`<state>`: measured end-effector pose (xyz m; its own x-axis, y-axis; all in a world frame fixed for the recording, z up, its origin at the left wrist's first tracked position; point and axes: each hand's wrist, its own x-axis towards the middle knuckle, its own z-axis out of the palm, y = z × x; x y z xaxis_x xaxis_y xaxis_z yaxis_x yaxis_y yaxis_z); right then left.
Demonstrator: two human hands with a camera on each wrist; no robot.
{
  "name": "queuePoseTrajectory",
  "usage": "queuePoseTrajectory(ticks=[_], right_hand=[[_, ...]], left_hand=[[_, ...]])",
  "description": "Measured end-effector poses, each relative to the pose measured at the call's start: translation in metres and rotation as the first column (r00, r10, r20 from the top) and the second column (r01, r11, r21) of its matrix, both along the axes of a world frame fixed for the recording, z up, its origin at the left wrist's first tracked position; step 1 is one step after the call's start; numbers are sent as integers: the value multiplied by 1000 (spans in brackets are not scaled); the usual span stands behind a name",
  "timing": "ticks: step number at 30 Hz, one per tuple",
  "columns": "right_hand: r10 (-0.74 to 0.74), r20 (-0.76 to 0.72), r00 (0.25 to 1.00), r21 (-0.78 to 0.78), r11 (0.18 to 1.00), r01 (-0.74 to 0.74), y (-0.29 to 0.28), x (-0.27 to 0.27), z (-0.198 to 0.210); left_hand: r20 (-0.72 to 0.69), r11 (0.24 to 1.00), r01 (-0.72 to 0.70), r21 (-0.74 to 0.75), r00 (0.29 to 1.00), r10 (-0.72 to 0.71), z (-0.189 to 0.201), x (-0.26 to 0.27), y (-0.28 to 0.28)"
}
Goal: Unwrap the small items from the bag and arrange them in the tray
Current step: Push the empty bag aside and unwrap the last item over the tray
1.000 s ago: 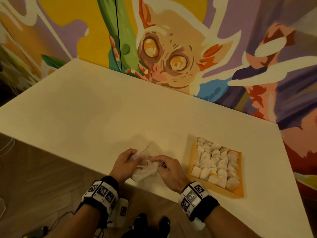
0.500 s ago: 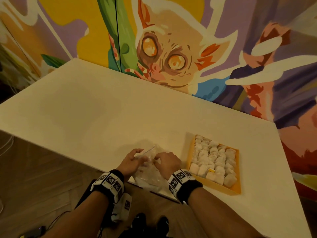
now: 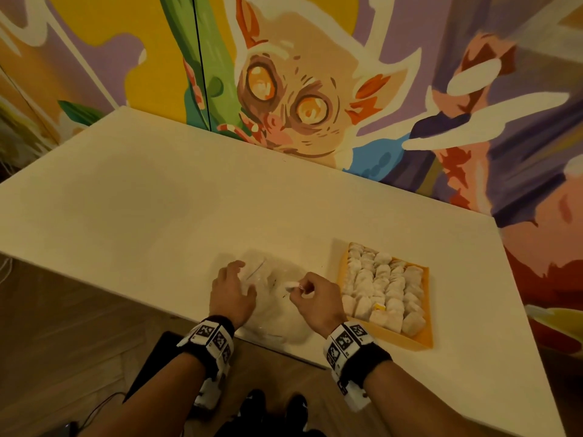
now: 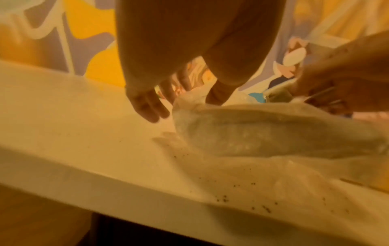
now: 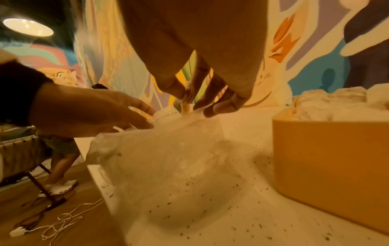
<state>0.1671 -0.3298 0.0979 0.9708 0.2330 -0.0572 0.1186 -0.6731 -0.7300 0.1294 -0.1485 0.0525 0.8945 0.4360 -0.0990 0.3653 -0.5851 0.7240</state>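
A clear plastic bag [image 3: 277, 310] lies crumpled at the table's near edge, also seen in the left wrist view [image 4: 273, 133] and right wrist view [image 5: 164, 158]. My left hand [image 3: 246, 279] holds the bag's far edge between thumb and fingers [image 4: 147, 106]. My right hand [image 3: 296, 287] hovers just right of it and pinches a small pale item [image 3: 291, 284] above the bag; that item [image 4: 280, 93] is blurred. The orange tray [image 3: 424, 340] stands right of my right hand, packed with several white wrapped pieces [image 3: 378, 285]; its wall [image 5: 326, 158] is close by.
Dark crumbs [image 5: 200, 191] speckle the white table [image 3: 157, 216] around the bag. A painted mural wall [image 3: 299, 105] borders the table's far side. On the floor left of the table are white cables [image 5: 63, 221], and a person's legs [image 5: 61, 166] stand beyond.
My hands have parted. The right hand has drawn away to the right with a small item pinched, and the bag has dropped flat onto the table under the left hand.
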Motion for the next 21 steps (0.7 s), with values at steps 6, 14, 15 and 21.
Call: queuePoseTrajectory(ticks=[6, 14, 15, 21], right_hand=[[-17, -50, 999, 50, 999, 20, -5, -1, 1], [366, -77, 928, -393, 844, -365, -6, -7, 2], [379, -83, 922, -408, 831, -378, -6, -7, 3], [415, -123, 901, -450, 786, -424, -4, -7, 10]], left_hand=[[44, 797, 207, 567, 959, -281, 14, 13, -9], [-450, 596, 508, 621, 854, -259, 22, 33, -15], [-471, 590, 527, 611, 842, -264, 22, 35, -15], [-549, 534, 582, 613, 800, -242, 17, 38, -16]])
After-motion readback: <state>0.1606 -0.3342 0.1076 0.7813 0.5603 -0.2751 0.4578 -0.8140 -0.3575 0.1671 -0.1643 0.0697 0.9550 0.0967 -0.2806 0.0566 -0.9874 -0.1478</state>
